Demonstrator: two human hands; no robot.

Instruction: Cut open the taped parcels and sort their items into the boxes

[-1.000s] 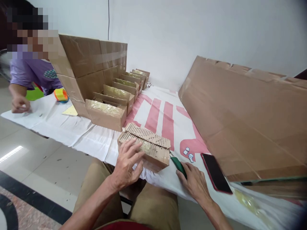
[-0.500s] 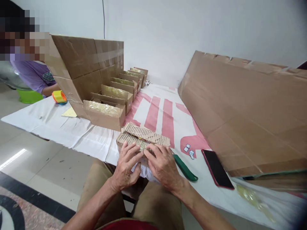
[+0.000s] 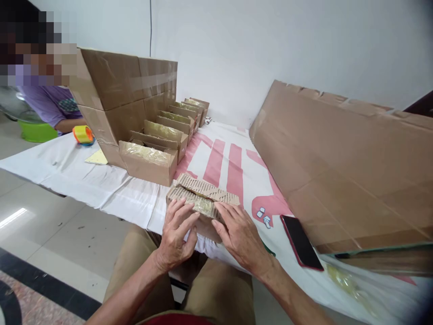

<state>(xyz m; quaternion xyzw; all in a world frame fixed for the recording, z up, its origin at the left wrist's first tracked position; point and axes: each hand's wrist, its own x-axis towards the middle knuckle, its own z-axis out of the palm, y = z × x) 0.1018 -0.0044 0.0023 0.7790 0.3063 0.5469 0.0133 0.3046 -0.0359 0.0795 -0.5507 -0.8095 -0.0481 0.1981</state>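
Note:
A small corrugated cardboard box [image 3: 203,198] with a plastic-wrapped filling lies at the near edge of the cloth-covered table [image 3: 135,198]. My left hand [image 3: 176,234] rests on its left front with fingers laid over the top. Over the right front of the box my right hand [image 3: 241,237] presses down, fingers spread across the flaps. Both hands hold the box against the table. A green-handled tool [image 3: 269,249] lies mostly hidden behind my right hand.
A row of open filled cartons [image 3: 162,140] runs back beside a big taped box [image 3: 125,90]. A large flat cardboard sheet [image 3: 345,162] leans at right, with a dark phone [image 3: 299,241] before it. A person in purple [image 3: 50,104] sits far left near a tape roll [image 3: 83,134].
My right hand let go of the green-handled tool and came over onto the small box. The other person's hand drew back from the table at far left.

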